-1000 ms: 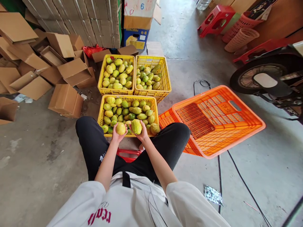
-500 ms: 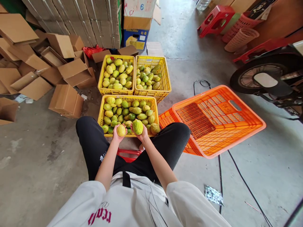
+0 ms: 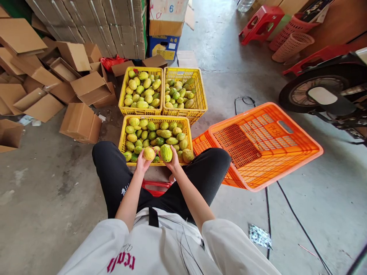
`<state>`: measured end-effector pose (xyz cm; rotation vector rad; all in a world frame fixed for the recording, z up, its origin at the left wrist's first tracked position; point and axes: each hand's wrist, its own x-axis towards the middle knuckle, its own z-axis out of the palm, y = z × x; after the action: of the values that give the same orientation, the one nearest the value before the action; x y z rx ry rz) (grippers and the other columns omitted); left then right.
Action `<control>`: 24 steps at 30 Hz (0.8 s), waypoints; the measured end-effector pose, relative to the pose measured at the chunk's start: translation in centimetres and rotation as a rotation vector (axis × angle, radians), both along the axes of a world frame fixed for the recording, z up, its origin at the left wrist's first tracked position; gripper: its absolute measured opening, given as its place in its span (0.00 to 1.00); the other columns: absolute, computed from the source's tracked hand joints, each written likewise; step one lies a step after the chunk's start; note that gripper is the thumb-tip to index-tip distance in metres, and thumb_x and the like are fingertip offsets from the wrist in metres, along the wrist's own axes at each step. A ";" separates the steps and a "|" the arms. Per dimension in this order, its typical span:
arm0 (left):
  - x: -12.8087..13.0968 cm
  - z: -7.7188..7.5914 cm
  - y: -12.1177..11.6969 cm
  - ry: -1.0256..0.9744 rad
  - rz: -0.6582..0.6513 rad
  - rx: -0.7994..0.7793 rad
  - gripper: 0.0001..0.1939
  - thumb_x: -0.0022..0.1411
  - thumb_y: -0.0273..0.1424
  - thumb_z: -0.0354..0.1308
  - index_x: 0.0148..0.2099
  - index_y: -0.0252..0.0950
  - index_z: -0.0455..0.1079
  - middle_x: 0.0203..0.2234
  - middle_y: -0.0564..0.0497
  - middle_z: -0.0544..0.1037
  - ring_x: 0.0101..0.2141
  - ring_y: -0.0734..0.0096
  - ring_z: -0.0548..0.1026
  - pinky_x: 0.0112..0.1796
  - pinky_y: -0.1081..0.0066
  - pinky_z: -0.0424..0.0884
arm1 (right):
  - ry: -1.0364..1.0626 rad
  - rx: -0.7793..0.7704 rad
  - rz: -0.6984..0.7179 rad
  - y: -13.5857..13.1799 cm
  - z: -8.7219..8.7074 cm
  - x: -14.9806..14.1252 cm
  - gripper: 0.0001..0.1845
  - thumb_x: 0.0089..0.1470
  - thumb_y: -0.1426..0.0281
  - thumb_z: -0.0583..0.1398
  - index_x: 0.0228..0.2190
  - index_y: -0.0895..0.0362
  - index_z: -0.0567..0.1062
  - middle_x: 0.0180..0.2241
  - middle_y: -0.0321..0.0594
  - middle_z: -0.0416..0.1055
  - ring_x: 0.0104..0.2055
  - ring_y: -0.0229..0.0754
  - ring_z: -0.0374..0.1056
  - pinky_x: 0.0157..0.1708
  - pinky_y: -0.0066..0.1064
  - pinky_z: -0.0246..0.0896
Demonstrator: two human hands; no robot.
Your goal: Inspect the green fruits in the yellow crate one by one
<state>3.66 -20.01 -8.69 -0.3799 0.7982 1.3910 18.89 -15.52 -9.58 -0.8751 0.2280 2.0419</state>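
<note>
In the head view, the left hand [image 3: 142, 163] grasps a yellow fruit [image 3: 148, 153] and the right hand [image 3: 173, 163] a greener, ridged fruit [image 3: 166, 153], both above the near edge of the front yellow crate [image 3: 156, 117], with more fruit just beyond the hands. The step in hand looks like holding the pair side by side; the next move seems to call for steady fingers around both rounded fruits and room above the rim.

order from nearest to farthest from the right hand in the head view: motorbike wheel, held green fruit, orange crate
1. Green fruit: in the right hand.
2. Orange crate: right of the knee.
3. Motorbike wheel: beyond the crate, far right.
</note>
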 end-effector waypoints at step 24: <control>0.0 -0.5 -0.2 0.026 0.009 -0.128 0.16 0.69 0.41 0.54 0.47 0.34 0.72 0.30 0.46 0.79 0.30 0.65 0.79 0.33 0.68 0.79 | -0.104 0.042 0.035 0.0 0.1 -0.2 0.13 0.65 0.58 0.57 0.37 0.54 0.75 0.29 0.40 0.80 0.33 0.46 0.79 0.36 0.39 0.80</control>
<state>3.66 -20.18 -9.23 -0.4652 0.9107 1.3593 18.70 -15.55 -9.47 -0.9622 0.1133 2.0195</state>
